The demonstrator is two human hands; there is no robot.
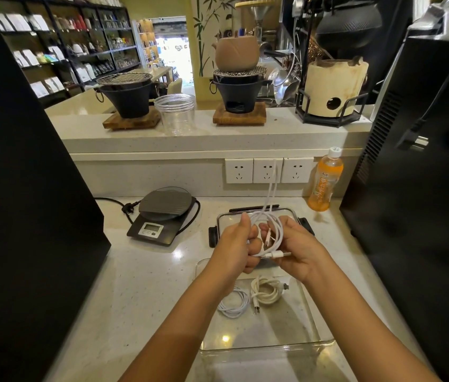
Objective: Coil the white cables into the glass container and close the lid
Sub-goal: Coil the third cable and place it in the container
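Both hands hold a thin white cable (275, 232) above the counter. My left hand (235, 245) pinches its loops from the left. My right hand (299, 248) grips the loops and the plug end from the right. A loose doubled length of this cable rises toward the wall sockets. Below my hands stands the clear glass container (325, 341), open. Inside it lie two coiled white cables: a thin one (234, 304) and a thicker cream one (266, 290). The clear lid (224, 216) with black clips lies flat behind my hands.
A black kitchen scale (162, 216) with a cord sits to the left. An orange drink bottle (325, 180) stands at the right by the wall sockets (267, 170). Black appliances flank both sides. On the raised ledge stand a clear plastic jar (175, 114) and small stoves.
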